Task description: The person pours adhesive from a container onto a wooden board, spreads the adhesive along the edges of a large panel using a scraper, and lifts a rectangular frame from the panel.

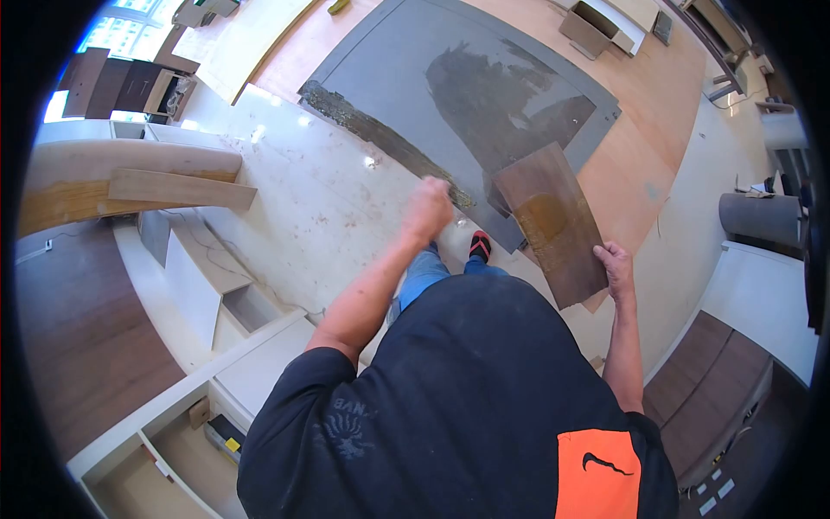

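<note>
Right hand (pixel 616 265) clamped on a brown, amber-smeared rectangular board (pixel 575 251); left hand (pixel 428 208), fingers curled together, near the grey flat sheet (pixel 380 78).

Pale glossy floor (pixel 285 156) scattered with specks, ceiling lights reflected in it. Window (pixel 130 39) seen upper left, brightly lit. Open white drawers (pixel 186 432) set lower left; brown cabinet panels (pixel 713 372) placed lower right.

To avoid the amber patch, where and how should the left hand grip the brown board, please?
Pinching the brown board at its near-left corner, from the left, seems best: the right hand holds the right edge, and the amber patch leaves that corner bare.
</note>
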The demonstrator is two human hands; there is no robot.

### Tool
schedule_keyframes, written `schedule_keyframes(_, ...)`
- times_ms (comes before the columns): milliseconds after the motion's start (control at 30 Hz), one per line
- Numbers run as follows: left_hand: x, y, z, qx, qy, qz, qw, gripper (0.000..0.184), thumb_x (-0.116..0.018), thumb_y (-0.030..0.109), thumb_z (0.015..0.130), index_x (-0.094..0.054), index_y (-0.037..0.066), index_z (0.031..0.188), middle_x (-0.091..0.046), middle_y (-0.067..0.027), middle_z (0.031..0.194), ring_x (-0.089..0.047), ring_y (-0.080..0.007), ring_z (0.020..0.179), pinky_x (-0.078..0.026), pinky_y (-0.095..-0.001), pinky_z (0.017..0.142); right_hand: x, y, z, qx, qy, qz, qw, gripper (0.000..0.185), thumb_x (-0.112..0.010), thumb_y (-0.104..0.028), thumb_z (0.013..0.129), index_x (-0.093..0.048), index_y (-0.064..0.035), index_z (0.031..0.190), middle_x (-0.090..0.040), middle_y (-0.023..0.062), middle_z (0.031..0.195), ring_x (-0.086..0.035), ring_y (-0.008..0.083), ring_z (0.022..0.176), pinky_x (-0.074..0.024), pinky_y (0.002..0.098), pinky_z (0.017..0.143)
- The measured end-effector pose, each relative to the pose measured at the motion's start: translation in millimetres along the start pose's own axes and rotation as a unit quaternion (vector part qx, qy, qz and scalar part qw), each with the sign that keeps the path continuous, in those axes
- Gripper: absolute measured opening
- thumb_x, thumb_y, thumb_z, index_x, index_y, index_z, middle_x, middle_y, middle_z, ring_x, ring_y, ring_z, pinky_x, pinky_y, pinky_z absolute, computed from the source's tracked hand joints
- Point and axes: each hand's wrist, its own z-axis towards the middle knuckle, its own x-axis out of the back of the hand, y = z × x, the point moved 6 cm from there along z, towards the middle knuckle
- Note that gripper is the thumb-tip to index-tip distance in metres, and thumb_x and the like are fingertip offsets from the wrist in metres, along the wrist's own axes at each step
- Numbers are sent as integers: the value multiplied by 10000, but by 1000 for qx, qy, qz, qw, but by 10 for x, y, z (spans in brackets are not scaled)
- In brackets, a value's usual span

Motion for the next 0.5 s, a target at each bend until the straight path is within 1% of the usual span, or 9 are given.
schedule_keyframes(33, 112, -133, 129, 25, 15, 25, 999, 152, -537, 59, 833, -663, -21, 863, -646, -236, 915, -650, -398, 917, -537, -477, 813, 0, 8, -1, 0, -3, 5, 1000, 121, -708, -131, 915, -688, -12, 924, -703, 23, 841, -624, 81, 722, -508, 233, 690)
schedule_keyframes(100, 253, -390, 335, 60, 12, 97, 993, 139, -532, 50, 832, -655, 1, 874, -653, -219, 934, -643, -398, 916, -530, -486, 821, 12, 42, -2, -1, -10, 16, 1000, 122, -705, -141, 922, -676, -23, 931, -704, 30, 853, -630, 85, 733, -510, 229, 701)
schedule_keyframes(200, 264, -406, 385, 47, -10, 122, 991, 146, -530, 37, 820, -654, 4, 887, -645, -211, 923, -638, -393, 904, -532, -489, 811, 32, 70, 13, -1, -15, 1, 1000, 121, -703, -139, 923, -676, -22, 933, -707, 33, 858, -633, 86, 735, -511, 230, 703)
schedule_keyframes(300, -67, -75, 106, -61, -83, 115, 988, 150, -541, 41, 807, -655, 8, 898, -629, -204, 918, -632, -389, 905, -536, -489, 804, 9, 21, 6, -2, -11, -7, 1000, 123, -707, -128, 916, -690, -7, 929, -699, 21, 838, -621, 80, 727, -506, 236, 697)
schedule_keyframes(400, -44, 309, -140, -92, -108, 38, 989, 141, -562, 45, 800, -668, -7, 876, -629, -206, 916, -632, -384, 923, -534, -462, 833, 6, 9, 5, -7, -7, 3, 1000, 124, -710, -128, 912, -691, -8, 934, -701, 25, 844, -623, 81, 732, -505, 237, 700)
schedule_keyframes(500, 56, 167, -57, -85, -53, 1, 995, 107, -568, 41, 792, -644, 16, 864, -615, -198, 926, -622, -404, 913, -528, -493, 789, 24, 28, 9, -11, -8, 13, 1000, 119, -707, -124, 911, -688, -8, 932, -704, 30, 849, -628, 84, 736, -504, 238, 698)
